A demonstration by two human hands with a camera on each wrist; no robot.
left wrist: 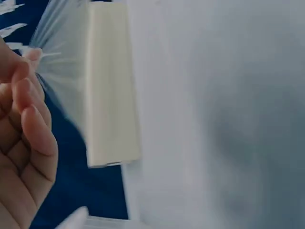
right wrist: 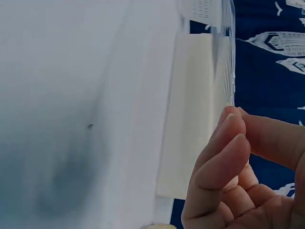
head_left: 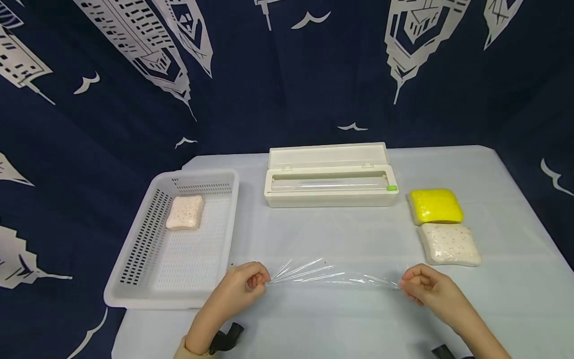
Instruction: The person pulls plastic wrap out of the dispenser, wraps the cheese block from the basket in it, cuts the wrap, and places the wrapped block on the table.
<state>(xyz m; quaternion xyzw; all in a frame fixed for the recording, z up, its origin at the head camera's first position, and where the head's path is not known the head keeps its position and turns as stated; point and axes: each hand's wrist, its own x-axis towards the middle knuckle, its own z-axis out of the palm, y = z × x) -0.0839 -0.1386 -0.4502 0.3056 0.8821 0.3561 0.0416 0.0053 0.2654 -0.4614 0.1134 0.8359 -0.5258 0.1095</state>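
Observation:
Stretched between the two hands is a sheet of clear plastic wrap, creased into fine lines toward each end. My left hand pinches its left end between thumb and fingers, near the basket's right side. The opposite end is pinched by my right hand, just below the wrapped bars. In the left wrist view the wrap fans out from the fingertips. From the right wrist, the wrap runs upward from the pinching thumb and finger. The sheet hangs above the table, apart from other things.
A cream wrap dispenser with its lid raised stands at the back, a clear roll inside. On the left, a white basket holds a pale speckled bar. At right lie a yellow wrapped bar and a speckled wrapped bar.

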